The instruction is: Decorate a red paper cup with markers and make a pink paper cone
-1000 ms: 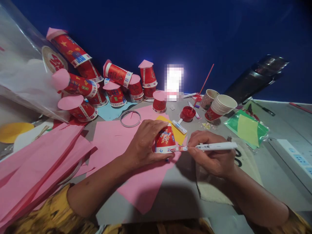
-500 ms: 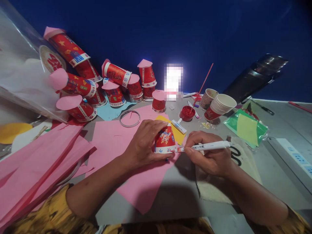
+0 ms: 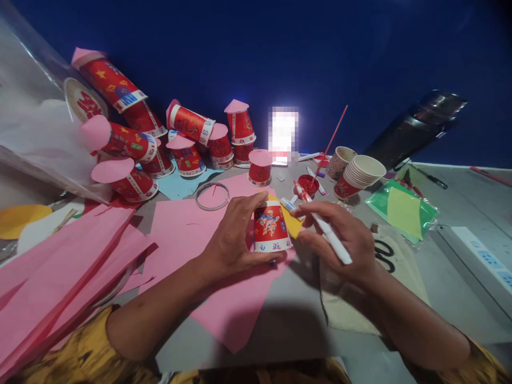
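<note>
A red printed paper cup (image 3: 272, 226) stands upside down on a sheet of pink paper (image 3: 188, 234). My left hand (image 3: 236, 234) is curled round the cup's left side and holds it down. My right hand (image 3: 340, 240) is just to the right of the cup and grips a white marker (image 3: 326, 229), whose red tip points up and away from the cup. A yellow paper piece (image 3: 292, 221) lies behind the cup.
Several red cups capped with pink paper (image 3: 188, 144) lie piled at the back left. A metal ring (image 3: 213, 195), a red glue pot (image 3: 308, 185), a stack of cups (image 3: 358, 178), green and yellow paper (image 3: 404, 210), scissors (image 3: 384, 249) and folded pink sheets (image 3: 60, 266) surround the hands.
My right hand has lifted the marker off the cup's rim and swung it, so the tip now points away from the cup. My left hand stays on the cup.
</note>
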Tool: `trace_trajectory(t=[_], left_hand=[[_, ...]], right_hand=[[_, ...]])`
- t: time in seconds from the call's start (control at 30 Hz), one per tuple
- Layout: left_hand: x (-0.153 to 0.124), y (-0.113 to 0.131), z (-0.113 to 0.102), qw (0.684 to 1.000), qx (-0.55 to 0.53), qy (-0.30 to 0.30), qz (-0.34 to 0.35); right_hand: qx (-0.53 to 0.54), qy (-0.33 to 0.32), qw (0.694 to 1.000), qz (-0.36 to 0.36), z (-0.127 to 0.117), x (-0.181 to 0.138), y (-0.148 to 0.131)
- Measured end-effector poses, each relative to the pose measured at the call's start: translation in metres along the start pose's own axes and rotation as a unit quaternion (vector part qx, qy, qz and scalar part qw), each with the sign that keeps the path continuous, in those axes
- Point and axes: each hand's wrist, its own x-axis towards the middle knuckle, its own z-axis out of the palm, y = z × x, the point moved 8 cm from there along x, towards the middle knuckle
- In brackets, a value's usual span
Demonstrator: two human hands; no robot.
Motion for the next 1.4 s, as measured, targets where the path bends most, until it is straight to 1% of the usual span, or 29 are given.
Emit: trace_trajectory(t=[0.17,0.23,0.37,0.43,0.47,0.53,0.57,0.63,0.7,0.77,0.8,0.87,0.97,1.03,1.1,1.17,1.27,1.4], left_hand=[[-0.002,0.001,0.002,1.000,-0.025,0.004,0.009],[-0.002,0.002,0.003,0.999,-0.031,0.001,0.015],[-0.002,0.004,0.003,0.999,-0.042,-0.007,0.024],[-0.003,0.004,0.003,0.998,-0.062,-0.015,0.015],[-0.003,0.002,0.003,0.997,-0.079,-0.021,-0.004],[-0.005,-0.005,0.006,0.988,-0.134,-0.039,-0.072],[-0.006,-0.010,0.008,0.978,-0.169,-0.050,-0.113],[-0.009,-0.018,0.016,0.947,-0.252,-0.076,-0.186],[-0.009,-0.020,0.021,0.914,-0.329,-0.087,-0.221],[-0.007,-0.022,0.022,0.897,-0.371,-0.075,-0.230],[-0.005,-0.023,0.021,0.898,-0.370,-0.063,-0.228],[-0.003,-0.023,0.015,0.919,-0.327,-0.034,-0.216],[0.000,-0.019,0.008,0.955,-0.230,-0.019,-0.189],[0.001,-0.016,0.007,0.968,-0.190,-0.025,-0.163],[0.001,-0.012,0.006,0.976,-0.168,-0.026,-0.132],[0.001,-0.010,0.006,0.982,-0.150,-0.022,-0.113],[0.001,-0.011,0.005,0.985,-0.134,-0.020,-0.110],[0.001,-0.012,0.004,0.983,-0.135,-0.025,-0.118]], right_hand=[[-0.012,-0.090,0.996,-0.012,0.020,0.004,0.011],[-0.009,-0.115,0.993,-0.012,0.026,0.003,0.016],[0.001,-0.120,0.993,-0.011,0.027,0.001,0.020],[0.009,-0.120,0.993,-0.001,0.024,0.001,0.022],[0.016,-0.119,0.993,0.007,0.023,0.001,0.023],[0.043,-0.107,0.993,0.030,0.018,0.001,0.028],[0.064,-0.098,0.992,0.044,0.016,0.000,0.031],[0.115,-0.080,0.988,0.071,0.013,0.000,0.039],[0.158,-0.072,0.980,0.093,0.013,-0.001,0.047],[0.185,-0.075,0.974,0.102,0.016,-0.002,0.050],[0.191,-0.075,0.974,0.101,0.016,-0.002,0.049],[0.185,-0.052,0.978,0.081,0.012,0.000,0.043],[0.133,0.027,0.990,0.032,-0.006,0.001,0.025],[0.110,0.058,0.992,-0.011,-0.016,0.001,0.010],[0.104,0.061,0.991,-0.054,-0.020,0.000,-0.005],[0.107,0.063,0.990,-0.070,-0.021,0.001,-0.013],[0.121,0.068,0.989,-0.055,-0.019,0.002,-0.015],[0.135,0.041,0.989,-0.050,-0.012,0.003,-0.016]])
